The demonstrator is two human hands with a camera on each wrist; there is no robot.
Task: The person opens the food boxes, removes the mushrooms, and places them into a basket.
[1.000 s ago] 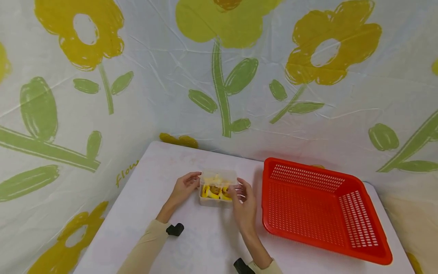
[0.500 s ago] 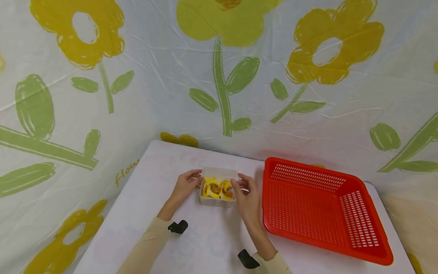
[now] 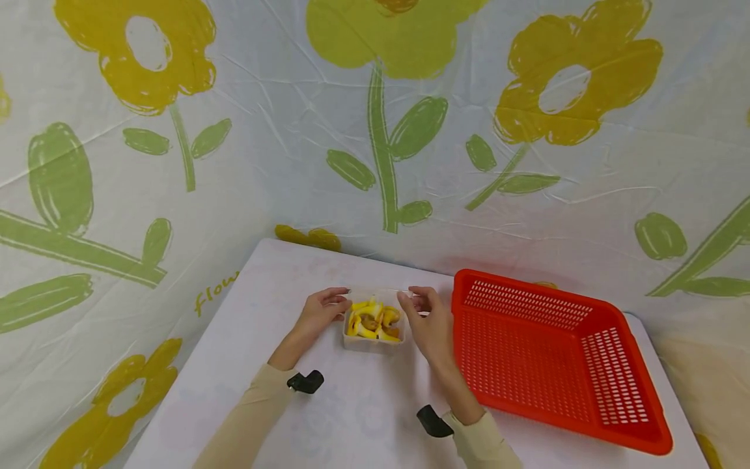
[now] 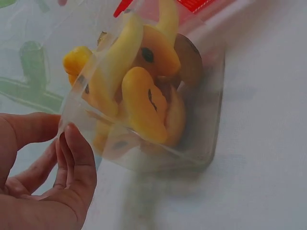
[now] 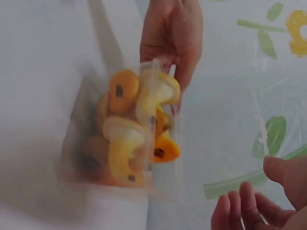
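Note:
A clear plastic box (image 3: 372, 347) stands on the table, packed with curved yellow and orange pieces (image 4: 143, 103) with pale parts and dark marks. Its clear lid (image 5: 261, 124) is swung up and back, away from the opening. My left hand (image 3: 315, 319) is at the box's left back, its fingertips pinching the plastic edge in the left wrist view. On the other side, my right hand (image 3: 432, 326) holds the lid's edge, thumb against it. Behind the box in the right wrist view, the left hand is partly covered by the plastic.
A large red perforated basket (image 3: 527, 365) stands on the table to the right, close beside my right forearm. The white table (image 3: 346, 417) reaches back to a flower-printed cloth (image 3: 281, 143) that hangs behind and to the left.
The lid has swung from partly over the box to far back, so the yellow pieces show fully. My right hand has moved up and outward with it; the left has risen slightly.

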